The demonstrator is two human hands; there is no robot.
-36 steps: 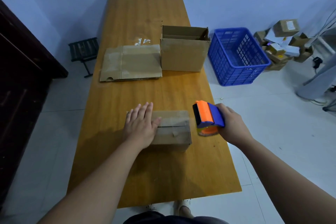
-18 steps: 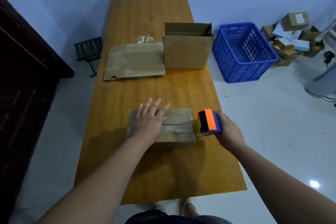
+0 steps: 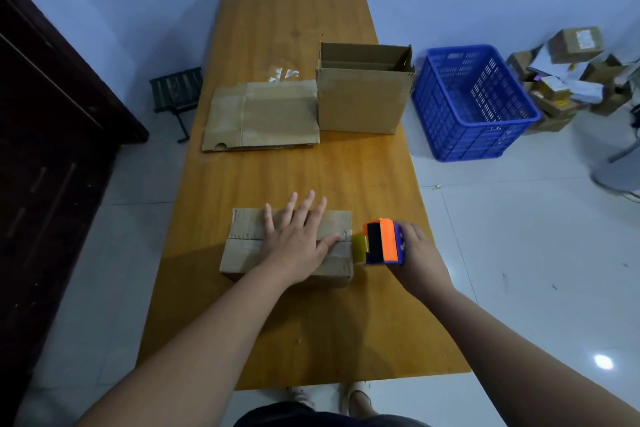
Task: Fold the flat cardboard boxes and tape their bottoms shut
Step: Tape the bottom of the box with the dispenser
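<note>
Currently, the small box (image 3: pixel 242 250) is held down in the near half of the bench (image 3: pixel 311 10) by the left hand (image 3: pixel 296 246), with its fingers (image 3: pixel 304 208) straight and spread apart. The tape dispenser (image 3: pixel 381 243) is gripped by the right hand (image 3: pixel 419 253), fingers clamped on it, at the box's right end.

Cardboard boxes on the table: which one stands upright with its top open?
The tall box at the far right, beside the flat cardboard; the near box is closed.

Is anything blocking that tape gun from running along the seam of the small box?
Yes: the left hand lies flat on the small box, over its seam, beside the tape gun the right hand holds.
</note>
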